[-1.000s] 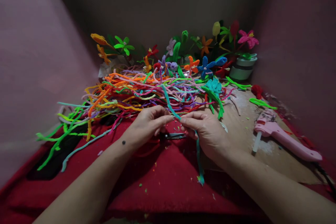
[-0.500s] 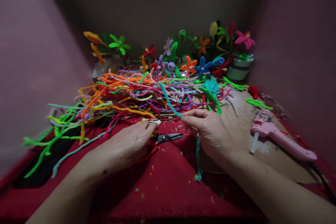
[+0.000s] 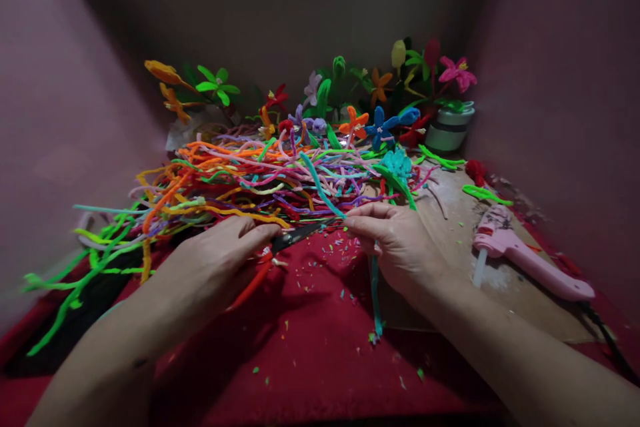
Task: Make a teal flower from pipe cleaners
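Your right hand (image 3: 400,240) pinches a turquoise fuzzy stem (image 3: 320,188) between thumb and fingers, while your left hand (image 3: 210,267) is closed around red-handled scissors (image 3: 300,235). You have the stem over the middle of the desk (image 3: 320,340), its upper length slanting toward the far edge. Another turquoise length (image 3: 376,293) hangs below your right hand; your fingers hide whether the two join. The blade tips point at your right fingertips, close to the stem, but you can't tell whether they touch it. Beyond your hands, a multicoloured stem pile (image 3: 240,180) spreads before the fuzzy flowers (image 3: 380,128) along the far edge. Toward the right edge, your pink glue gun (image 3: 525,253) lies on cardboard (image 3: 500,307).
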Demonstrator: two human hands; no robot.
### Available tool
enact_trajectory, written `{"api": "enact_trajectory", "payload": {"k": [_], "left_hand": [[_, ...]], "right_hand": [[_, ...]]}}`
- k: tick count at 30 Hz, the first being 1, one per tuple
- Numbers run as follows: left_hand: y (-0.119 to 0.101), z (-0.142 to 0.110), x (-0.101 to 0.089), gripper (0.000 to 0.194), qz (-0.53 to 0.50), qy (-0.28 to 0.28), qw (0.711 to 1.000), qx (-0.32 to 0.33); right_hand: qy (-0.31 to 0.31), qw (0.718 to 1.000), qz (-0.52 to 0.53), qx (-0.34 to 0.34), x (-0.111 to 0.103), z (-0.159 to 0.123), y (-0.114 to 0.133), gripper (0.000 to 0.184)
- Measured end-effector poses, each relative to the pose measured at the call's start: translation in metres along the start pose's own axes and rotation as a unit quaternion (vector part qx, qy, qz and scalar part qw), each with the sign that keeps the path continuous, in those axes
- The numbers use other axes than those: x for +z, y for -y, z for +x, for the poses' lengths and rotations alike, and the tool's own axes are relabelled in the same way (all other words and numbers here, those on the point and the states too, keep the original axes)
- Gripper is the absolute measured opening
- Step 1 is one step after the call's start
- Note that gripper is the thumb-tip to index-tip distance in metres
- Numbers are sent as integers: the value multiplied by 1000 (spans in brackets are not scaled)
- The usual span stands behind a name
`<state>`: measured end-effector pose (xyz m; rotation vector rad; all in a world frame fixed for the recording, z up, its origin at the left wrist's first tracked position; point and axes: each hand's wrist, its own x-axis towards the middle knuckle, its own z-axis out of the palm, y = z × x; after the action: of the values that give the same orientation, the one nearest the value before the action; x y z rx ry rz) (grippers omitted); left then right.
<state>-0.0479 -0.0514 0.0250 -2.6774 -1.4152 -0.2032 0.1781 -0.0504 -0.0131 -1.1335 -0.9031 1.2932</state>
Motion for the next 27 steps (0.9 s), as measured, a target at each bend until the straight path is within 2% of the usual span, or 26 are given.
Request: {"api": "enact_trajectory", "payload": {"k": [3,7,11,17,27], "left_hand": [[-5,0,2,39,63,34,997,31],[-7,-1,1,40,123,40,991,21],[-9,-1,1,39,119,55,991,14],[-12,1,0,41,122,77,990,-2],[-9,-4,6,40,99,68,993,-2]], "right_hand": [[-2,1000,-25,3,1,-2,1,3],[4,998,-62,-17,0,-3,1,3],[9,995,-92,-29,-1,-3,0,5],[7,994,-111,-13,1,-4,1,5],[16,993,-118,-20,0,-2,-6,3]]}}
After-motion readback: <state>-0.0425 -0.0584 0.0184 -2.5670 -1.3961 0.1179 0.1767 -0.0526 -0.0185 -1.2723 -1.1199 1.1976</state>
